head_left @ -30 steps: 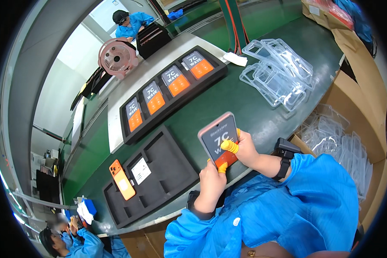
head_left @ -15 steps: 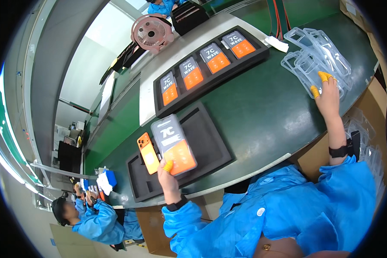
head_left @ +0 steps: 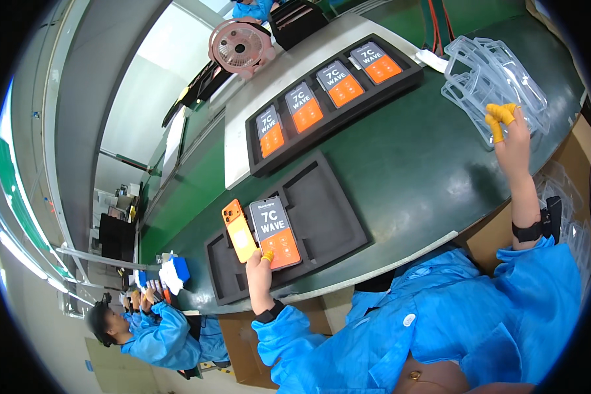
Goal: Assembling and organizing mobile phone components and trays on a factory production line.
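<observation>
My left hand (head_left: 259,282), a yellow cover on its thumb, grips the lower left corner of a phone (head_left: 276,233) with a grey and orange printed front. That phone lies face up over a black foam tray (head_left: 328,210). Just left of it is an orange phone (head_left: 239,233), its back and camera lenses facing up. My right hand (head_left: 513,134) has yellow finger covers and is far to the right. Its bent fingers close on the near edge of a clear plastic case (head_left: 469,102) in a loose pile; the exact grip is partly hidden.
A second black foam tray (head_left: 259,167) farther back holds several phones with the same grey and orange fronts. Behind it stands a pink fan (head_left: 241,48). Another person in blue (head_left: 161,335) works at the far left, near a blue box (head_left: 179,268).
The phone in my left hand has gone from tilted and raised to lying flatter over the tray. My right hand's fingers have curled in at the pile. The whole view has shifted slightly.
</observation>
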The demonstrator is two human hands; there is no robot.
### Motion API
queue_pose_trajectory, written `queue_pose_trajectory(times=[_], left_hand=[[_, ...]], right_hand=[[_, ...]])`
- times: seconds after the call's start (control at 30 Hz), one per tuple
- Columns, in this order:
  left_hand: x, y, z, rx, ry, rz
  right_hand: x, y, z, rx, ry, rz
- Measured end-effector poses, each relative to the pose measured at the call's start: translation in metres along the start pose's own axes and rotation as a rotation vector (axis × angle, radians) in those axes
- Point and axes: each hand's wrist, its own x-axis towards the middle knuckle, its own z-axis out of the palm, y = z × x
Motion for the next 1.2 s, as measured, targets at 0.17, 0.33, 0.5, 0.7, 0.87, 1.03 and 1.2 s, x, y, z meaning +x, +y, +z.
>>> queue_pose_trajectory(times=[0.17, 0.33, 0.5, 0.7, 0.87, 1.03, 1.2], left_hand=[[-0.021, 0.042, 0.012, 0.606, 0.164, -0.098], [-0.037, 0.053, 0.029, 0.845, 0.465, 0.096], [-0.047, 0.070, 0.055, 0.465, 0.366, 0.425], [-0.052, 0.057, 0.095, 0.414, 0.099, 0.797], [-0.044, 0.050, 0.081, 0.336, -0.016, 0.795], [-0.017, 0.056, 0.040, 0.230, 0.054, 0.359], [0.070, -0.039, -0.051, 0.869, 0.171, -0.088]], right_hand=[[-0.008, -0.026, 0.004, 0.209, -0.021, -0.154], [-0.032, -0.044, 0.027, 0.476, -0.446, -0.320], [-0.048, -0.049, 0.040, 0.539, -0.686, -0.330], [-0.049, -0.052, 0.040, 0.584, -0.728, -0.355], [-0.049, -0.052, 0.037, 0.618, -0.767, -0.342], [-0.052, -0.049, 0.037, 0.636, -0.779, -0.292], [-0.050, -0.051, 0.038, 0.674, -0.782, -0.256]])
